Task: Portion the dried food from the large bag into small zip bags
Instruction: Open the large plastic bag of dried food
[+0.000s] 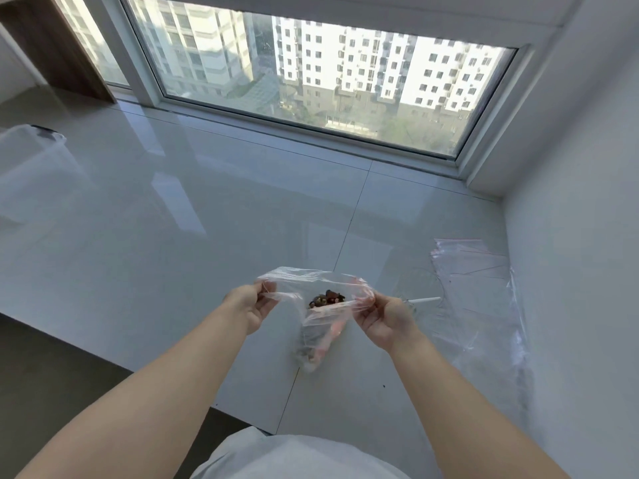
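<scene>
A small clear zip bag (304,288) is held up above the white tiled ledge (173,219), stretched between both hands. My left hand (250,305) pinches its left top corner and my right hand (380,318) pinches its right top corner. A little heap of dark dried food (326,299) shows through the plastic. Right below it lies another clear bag (316,344) on the ledge, with dried pieces and something pinkish inside; which bag this is I cannot tell.
A stack of flat empty zip bags (473,271) in clear wrapping lies at the right by the wall. A thin white stick (423,300) lies beside my right hand. A translucent plastic box (31,157) stands far left. A large window (311,74) closes the back.
</scene>
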